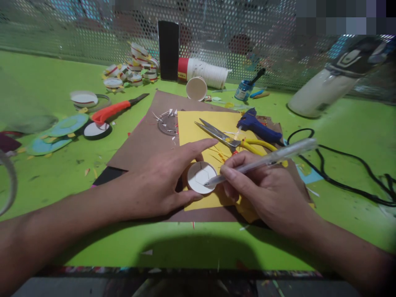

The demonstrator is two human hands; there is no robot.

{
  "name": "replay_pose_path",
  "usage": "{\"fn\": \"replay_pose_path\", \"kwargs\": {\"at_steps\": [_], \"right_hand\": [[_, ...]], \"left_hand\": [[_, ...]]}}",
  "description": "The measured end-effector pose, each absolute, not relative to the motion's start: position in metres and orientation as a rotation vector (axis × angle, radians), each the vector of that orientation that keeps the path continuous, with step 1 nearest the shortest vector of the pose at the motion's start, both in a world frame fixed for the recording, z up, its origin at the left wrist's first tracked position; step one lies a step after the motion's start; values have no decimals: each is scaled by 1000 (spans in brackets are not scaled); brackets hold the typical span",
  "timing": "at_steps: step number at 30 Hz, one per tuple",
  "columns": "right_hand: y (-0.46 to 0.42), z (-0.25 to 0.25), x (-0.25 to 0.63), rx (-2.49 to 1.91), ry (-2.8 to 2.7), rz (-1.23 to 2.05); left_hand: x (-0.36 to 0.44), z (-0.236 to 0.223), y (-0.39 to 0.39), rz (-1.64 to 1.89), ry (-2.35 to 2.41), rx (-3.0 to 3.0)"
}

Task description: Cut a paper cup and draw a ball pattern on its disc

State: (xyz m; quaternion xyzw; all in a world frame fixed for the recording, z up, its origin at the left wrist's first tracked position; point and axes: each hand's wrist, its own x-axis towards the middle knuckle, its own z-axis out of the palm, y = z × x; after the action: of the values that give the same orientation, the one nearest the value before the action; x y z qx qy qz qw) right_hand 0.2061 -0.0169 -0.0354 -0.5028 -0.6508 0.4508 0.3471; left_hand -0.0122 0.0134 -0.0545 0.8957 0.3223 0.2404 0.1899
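Note:
A white round disc (198, 176), like a cut-off paper cup bottom, lies on a sheet of yellow paper (192, 128). Thin dark lines form an angular shape on its face. My left hand (167, 177) steadies it, thumb at the near edge and fingers curved around the far left side. A clear-barrelled pen (266, 159) is pinched in my right hand (253, 181), its tip touching the disc's lower right part. Just beyond, scissors with yellow handles (235, 142) rest on the yellow paper, beside a blue glue gun (260, 126).
Brown card (136, 140) lies under the yellow paper. An orange-handled knife (114, 110) and blue paper discs (64, 126) are left. Behind stand a phone (168, 51), stacked paper cups (207, 72), a small blue jar (243, 90) and a bottle (324, 90). A black cord (346, 185) loops right.

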Motion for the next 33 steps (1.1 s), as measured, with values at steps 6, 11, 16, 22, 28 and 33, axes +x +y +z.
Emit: {"fn": "replay_pose_path", "kwargs": {"at_steps": [6,11,16,22,28,33], "right_hand": [[-18,-33,206,-1315,-1670,1188],[-18,-34,205,-1298,-1658,1188],[-18,-34,205,-1289,-1646,1199],[-18,-33,205,-1307,-1650,1205],[-19,-33,206,-1296,-1667,1225],[-18,-32,205,-1309,-1635,1193]], "left_hand": [[-12,-54,13,675,912,2504],[-12,-53,13,646,916,2495],[-13,-54,13,645,908,2506],[-13,-54,13,653,902,2510],[-13,-55,14,656,894,2490],[-13,-56,13,659,899,2516]]}}
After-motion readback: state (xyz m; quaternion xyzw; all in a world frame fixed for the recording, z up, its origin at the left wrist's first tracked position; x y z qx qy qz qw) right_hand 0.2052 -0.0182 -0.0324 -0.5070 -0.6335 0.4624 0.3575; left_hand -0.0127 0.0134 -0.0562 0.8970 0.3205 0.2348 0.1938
